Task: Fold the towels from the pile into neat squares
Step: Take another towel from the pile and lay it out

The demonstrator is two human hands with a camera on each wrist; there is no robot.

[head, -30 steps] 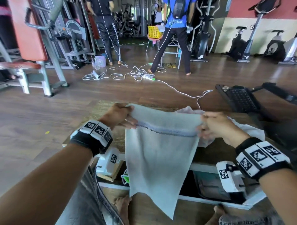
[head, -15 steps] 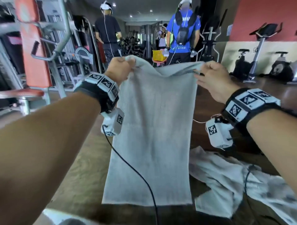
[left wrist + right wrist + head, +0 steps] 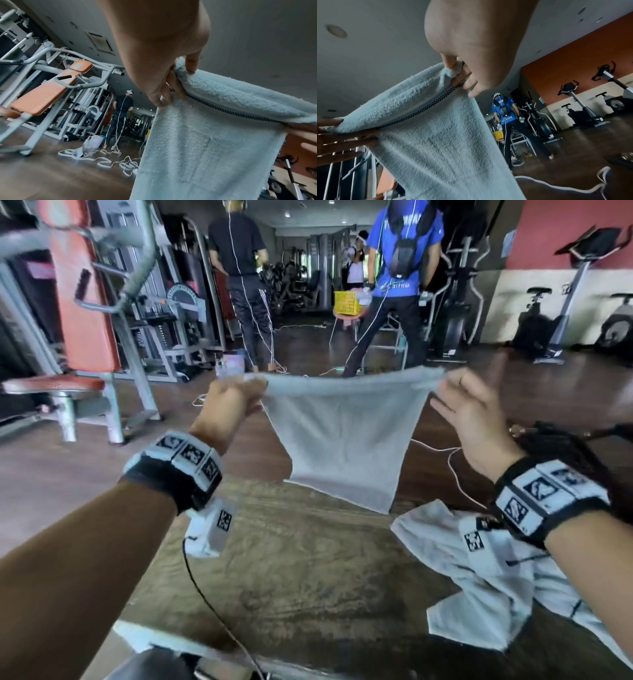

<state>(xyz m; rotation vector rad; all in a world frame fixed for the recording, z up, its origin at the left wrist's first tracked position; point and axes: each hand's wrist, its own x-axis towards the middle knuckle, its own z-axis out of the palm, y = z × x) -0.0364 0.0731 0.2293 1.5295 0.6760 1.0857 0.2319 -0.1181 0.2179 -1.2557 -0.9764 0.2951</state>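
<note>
- Towel [image 3: 342, 436] hung between my left hand [image 3: 227, 409] and right hand [image 3: 474, 419], each pinching a top corner.
- Wrist views alone showed its checkered stripe [image 3: 228, 111].
- Head view alone showed the pile [image 3: 479, 587].

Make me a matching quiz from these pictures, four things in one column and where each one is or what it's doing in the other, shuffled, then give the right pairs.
Things:
1. held towel
2. left hand
3. towel pile
4. yellow basket

Places or states:
A. lying crumpled on the table's right side
B. hanging stretched between both hands
C. far back on the gym floor, near a person in a blue shirt
D. pinching one top corner of the towel

Pairs: 1-B, 2-D, 3-A, 4-C
</note>
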